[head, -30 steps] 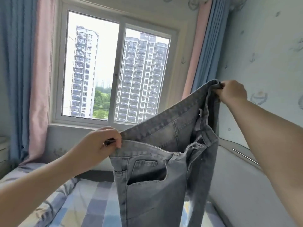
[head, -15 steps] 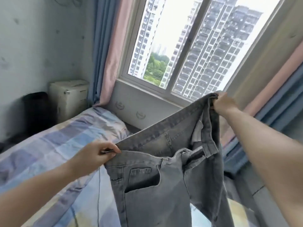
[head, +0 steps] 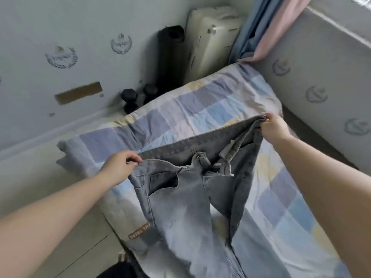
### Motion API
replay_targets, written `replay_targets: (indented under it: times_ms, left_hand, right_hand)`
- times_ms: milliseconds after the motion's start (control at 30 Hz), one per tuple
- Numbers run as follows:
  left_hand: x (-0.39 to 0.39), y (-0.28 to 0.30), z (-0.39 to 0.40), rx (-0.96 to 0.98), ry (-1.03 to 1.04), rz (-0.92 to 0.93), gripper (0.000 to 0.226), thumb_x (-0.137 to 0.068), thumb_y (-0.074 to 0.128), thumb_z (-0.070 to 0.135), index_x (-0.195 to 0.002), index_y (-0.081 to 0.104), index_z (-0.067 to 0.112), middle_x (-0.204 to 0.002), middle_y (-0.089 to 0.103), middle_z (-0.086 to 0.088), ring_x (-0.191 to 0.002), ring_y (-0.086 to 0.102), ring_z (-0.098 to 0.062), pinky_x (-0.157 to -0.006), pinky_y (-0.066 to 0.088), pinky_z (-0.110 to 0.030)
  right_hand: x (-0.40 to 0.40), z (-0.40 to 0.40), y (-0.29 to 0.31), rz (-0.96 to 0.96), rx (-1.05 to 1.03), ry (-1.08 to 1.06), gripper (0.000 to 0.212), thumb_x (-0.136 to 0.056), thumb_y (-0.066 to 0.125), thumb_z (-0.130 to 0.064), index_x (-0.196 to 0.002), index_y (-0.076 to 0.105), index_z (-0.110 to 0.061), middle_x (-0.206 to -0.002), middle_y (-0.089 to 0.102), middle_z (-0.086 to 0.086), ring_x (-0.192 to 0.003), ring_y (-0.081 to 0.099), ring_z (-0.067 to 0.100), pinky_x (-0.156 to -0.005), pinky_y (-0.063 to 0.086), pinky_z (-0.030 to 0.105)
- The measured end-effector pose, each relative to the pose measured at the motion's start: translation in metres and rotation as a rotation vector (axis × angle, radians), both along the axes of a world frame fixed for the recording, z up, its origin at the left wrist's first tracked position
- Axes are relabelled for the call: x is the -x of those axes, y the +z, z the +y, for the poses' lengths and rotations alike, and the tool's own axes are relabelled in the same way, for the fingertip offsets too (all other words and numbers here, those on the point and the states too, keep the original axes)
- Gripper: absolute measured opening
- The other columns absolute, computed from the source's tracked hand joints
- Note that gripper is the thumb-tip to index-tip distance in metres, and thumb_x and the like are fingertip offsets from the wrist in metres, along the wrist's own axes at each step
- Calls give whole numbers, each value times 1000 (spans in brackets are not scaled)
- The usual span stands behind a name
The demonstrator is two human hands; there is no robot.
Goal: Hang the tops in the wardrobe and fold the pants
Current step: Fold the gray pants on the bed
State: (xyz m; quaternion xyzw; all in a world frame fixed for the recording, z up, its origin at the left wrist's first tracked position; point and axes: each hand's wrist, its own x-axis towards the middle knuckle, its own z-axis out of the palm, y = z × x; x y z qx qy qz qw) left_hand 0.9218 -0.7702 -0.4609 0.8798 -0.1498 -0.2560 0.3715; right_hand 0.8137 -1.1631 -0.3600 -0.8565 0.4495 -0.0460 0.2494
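Note:
A pair of grey jeans (head: 186, 207) hangs by its waistband over the bed (head: 200, 109), front pocket and open fly toward me. My left hand (head: 120, 167) pinches the near left end of the waistband. My right hand (head: 274, 127) grips the far right end, higher and further out. The waistband is stretched between both hands and gapes open. The legs drop down over the checked bedspread toward the bottom of the view.
The bed has a pastel checked cover and its left edge runs beside a pale floor (head: 60, 227). Black dumbbells (head: 130, 99), a black rolled mat (head: 170, 57) and a white case (head: 210, 37) stand in the corner. Blue and pink curtains (head: 267, 33) hang at the right.
My view has swung down and left, from the window to the bed and the corner. Both hands have kept their grip and lowered the jeans over the bedspread.

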Motion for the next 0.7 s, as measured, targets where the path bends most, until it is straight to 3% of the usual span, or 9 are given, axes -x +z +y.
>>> replay_targets:
  times_ms: [67,200,300,367,467,533,633,700]
  left_hand:
    - [-45,-26,15,-75,35,-5,23,-90,58,4,-82,65,24,-88,65,1,-73,57,-19,-51,39,-7]
    - [-113,-68,39,-158,96,3,24,-89,60,3,-80,65,25,-91,65,-1,-88,62,-24,-81,47,-30]
    - [-152,-104,53,-199,153,-12,19,-89,59,1,-85,68,17,-93,65,-3,-93,60,-23,-83,43,-30]
    - [-169,-128,61,-231,180,-15,16,-89,60,2,-88,70,14,-95,67,-4,-94,59,-23,-79,41,-27]
    - [-183,-159,68,-350,139,40,15,-88,61,3,-95,70,13,-103,68,-4,-94,57,-19,-73,35,-22]
    - [-191,-179,68,-477,66,59,23,-88,59,2,-106,69,12,-114,66,-7,-106,57,-24,-80,39,-23]
    - [-202,-201,56,-622,-31,-145,32,-87,57,7,-115,66,20,-126,56,-10,-117,50,-32,-96,40,-35]
    - [-204,-209,36,-514,-91,-290,29,-87,57,9,-111,67,23,-123,57,-6,-114,51,-30,-95,41,-37]
  right_hand:
    - [-55,14,-36,17,-16,47,34,-82,42,-3,-109,61,-12,-110,64,19,-105,58,35,-92,48,43]
    - [-150,33,-90,9,-43,114,38,-86,39,-5,-115,59,-16,-115,63,17,-107,57,35,-88,47,38]
    - [-214,47,-131,-4,-71,173,36,-88,36,-5,-116,57,-11,-117,61,17,-109,55,35,-81,41,32]
    - [-241,62,-160,-9,-114,188,37,-92,42,-13,-127,53,-14,-125,57,15,-116,51,33,-85,37,29]
    - [-240,94,-211,75,-237,210,55,-93,54,-32,-143,35,-21,-137,48,14,-123,48,31,-90,37,28]
    - [-224,124,-251,188,-338,283,66,-92,57,-35,-148,26,-19,-143,43,15,-126,46,31,-90,37,29]
    - [-197,163,-306,319,-423,371,72,-91,59,-37,-149,22,-17,-149,34,12,-129,44,28,-95,37,27]
    - [-181,185,-334,361,-431,433,68,-91,58,-36,-149,26,-18,-150,31,10,-131,41,25,-98,34,25]
